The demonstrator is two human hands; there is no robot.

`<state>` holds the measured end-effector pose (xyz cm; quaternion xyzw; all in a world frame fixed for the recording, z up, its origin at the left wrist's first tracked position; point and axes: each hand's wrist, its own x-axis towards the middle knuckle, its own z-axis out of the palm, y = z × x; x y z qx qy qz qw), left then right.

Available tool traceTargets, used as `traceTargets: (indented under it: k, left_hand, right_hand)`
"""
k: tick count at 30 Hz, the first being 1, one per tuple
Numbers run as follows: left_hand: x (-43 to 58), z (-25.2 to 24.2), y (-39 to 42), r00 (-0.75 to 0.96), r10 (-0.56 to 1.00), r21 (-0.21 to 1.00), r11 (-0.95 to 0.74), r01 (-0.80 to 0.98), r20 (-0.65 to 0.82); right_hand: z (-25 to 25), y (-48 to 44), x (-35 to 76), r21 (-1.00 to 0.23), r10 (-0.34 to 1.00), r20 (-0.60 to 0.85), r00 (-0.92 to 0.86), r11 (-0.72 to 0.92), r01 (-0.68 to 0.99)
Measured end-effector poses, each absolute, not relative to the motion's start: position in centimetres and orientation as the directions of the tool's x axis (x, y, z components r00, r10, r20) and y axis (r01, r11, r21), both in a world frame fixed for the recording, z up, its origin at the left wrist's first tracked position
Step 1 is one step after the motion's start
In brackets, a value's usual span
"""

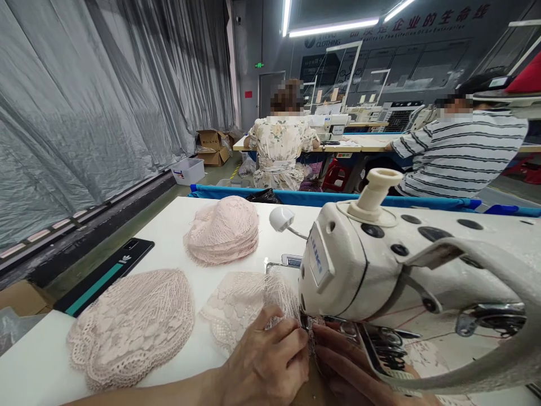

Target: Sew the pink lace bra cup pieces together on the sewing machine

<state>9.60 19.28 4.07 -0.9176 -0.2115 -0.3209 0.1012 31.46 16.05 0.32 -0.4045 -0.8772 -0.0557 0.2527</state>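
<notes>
My left hand [270, 352] has its fingers bent and pressed onto a pale pink lace piece [236, 301], just left of the needle area of a white sewing machine [338, 265]. The lace lies flat on the table and runs in under the machine head. My right hand [349, 361] reaches beneath the machine arm, fingers stretched out and lying along the lace edge by the presser foot. The machine frame hides part of it. To the left sits a stack of lace pieces [135, 327]. A second stack, of domed lace cups [223, 231], stands further back.
A black and green phone-like case [105, 279] lies along the table's left edge. Blue fabric [338, 198] runs along the far edge. Two people sit at another sewing table [363, 141] ahead. Cardboard boxes [213, 146] and a white bin [188, 171] stand by the curtain [127, 84].
</notes>
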Motion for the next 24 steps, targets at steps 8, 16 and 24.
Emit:
traceTargets:
  k: [8,16,24]
  left_hand:
    - [9.4,4.0,19.3,0.751,0.332,-0.050,-0.899,0.435,0.570]
    - [9.3,4.0,19.2,0.766,0.331,-0.073,-0.895,0.439,0.552]
    - [9.3,3.7,19.1,0.766,0.345,-0.051,-0.897,0.439,0.543]
  right_hand:
    - [0.5,16.2,31.5,-0.132,0.675,0.447,-0.586,0.698,0.704]
    - [1.5,15.9,31.8,-0.159,0.683,0.400,-0.611,0.709,0.687]
    - [1.4,15.9,31.6,-0.170,0.706,0.396,-0.587,0.685,0.708]
